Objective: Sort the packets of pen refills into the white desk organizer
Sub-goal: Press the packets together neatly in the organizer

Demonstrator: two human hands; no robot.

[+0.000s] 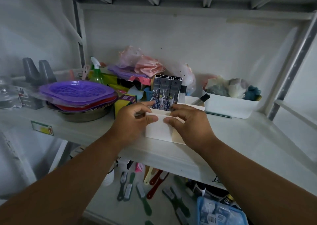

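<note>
A white shelf [240,139] is filling the view, cluttered at 10 o'clock with purple trays [77,91] stacked in a metal bowl [80,116]. At centre, the organizer [159,130] is sitting near the shelf's front edge. The left hand [132,120] and right hand [190,122] are gripping its sides, thumbs pressing its front wall, fingers curling around. Three dark refill packets [165,91] are standing upright in its rear compartment.

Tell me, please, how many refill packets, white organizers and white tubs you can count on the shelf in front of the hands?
Refill packets, upright in the organizer: 3
White desk organizer: 1
White tub at its right: 1
Total: 5
</note>
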